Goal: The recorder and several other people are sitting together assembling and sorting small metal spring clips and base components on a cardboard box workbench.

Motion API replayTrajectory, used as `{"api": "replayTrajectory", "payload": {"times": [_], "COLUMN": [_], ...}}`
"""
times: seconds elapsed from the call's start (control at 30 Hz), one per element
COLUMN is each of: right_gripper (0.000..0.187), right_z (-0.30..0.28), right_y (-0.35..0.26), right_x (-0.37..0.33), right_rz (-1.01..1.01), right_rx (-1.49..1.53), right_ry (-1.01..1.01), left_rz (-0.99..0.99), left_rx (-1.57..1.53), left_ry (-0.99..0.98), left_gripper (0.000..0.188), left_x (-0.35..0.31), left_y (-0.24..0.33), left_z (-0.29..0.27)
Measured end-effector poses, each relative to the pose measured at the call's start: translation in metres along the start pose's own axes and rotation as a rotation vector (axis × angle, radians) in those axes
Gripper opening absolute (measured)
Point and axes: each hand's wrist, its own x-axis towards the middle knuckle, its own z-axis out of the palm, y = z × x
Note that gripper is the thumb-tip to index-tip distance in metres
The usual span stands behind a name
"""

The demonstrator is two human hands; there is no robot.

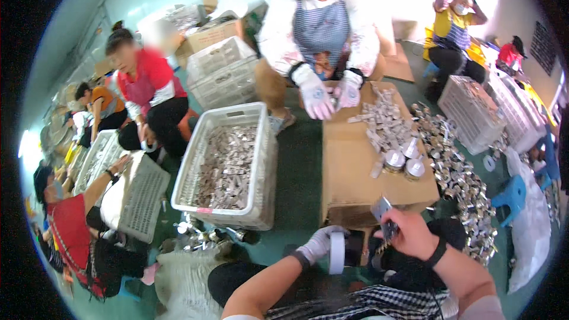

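My left hand (317, 244), in a white glove, grips a white roll of tape (336, 252) above my lap. My bare right hand (409, 234), with a black band at the wrist, holds a small silvery metal piece (381, 208) at the near edge of a flattened cardboard box (349, 166). On that box lie several small metal parts (385, 124) and two round white-capped pieces (404, 164). Across the box, a person in a striped apron handles parts with two white-gloved hands (329, 96).
A white plastic crate (228, 163) full of metal parts stands left of the box. A heap of shiny metal parts (459, 184) lies on the green floor to the right, beside a blue stool (514, 194). More crates (474, 112) and seated workers surround me.
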Motion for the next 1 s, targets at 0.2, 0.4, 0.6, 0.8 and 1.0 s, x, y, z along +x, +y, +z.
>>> {"api": "replayTrajectory", "payload": {"times": [0.2, 0.4, 0.6, 0.8, 1.0], "right_gripper": [0.027, 0.028, 0.038, 0.042, 0.05], "right_z": [-0.017, -0.013, -0.013, -0.013, -0.02], "right_y": [0.063, 0.052, 0.054, 0.05, 0.042], "right_x": [-0.001, 0.006, 0.005, 0.008, 0.009], "right_rz": [0.343, 0.334, 0.361, 0.358, 0.456], "right_rx": [0.025, -0.081, -0.127, -0.043, 0.041], "right_ry": [0.082, 0.066, -0.019, -0.061, -0.034], "left_rz": [-0.138, -0.187, -0.077, 0.024, 0.039], "left_rx": [-0.289, -0.268, 0.004, 0.075, -0.246], "left_ry": [-0.004, 0.098, 0.02, -0.108, 0.019], "left_gripper": [0.021, 0.022, 0.014, 0.015, 0.022], "left_x": [-0.007, -0.009, -0.014, -0.011, -0.005], "left_y": [0.015, 0.014, 0.016, 0.003, 0.049], "left_z": [0.008, 0.002, 0.003, -0.016, 0.013]}}
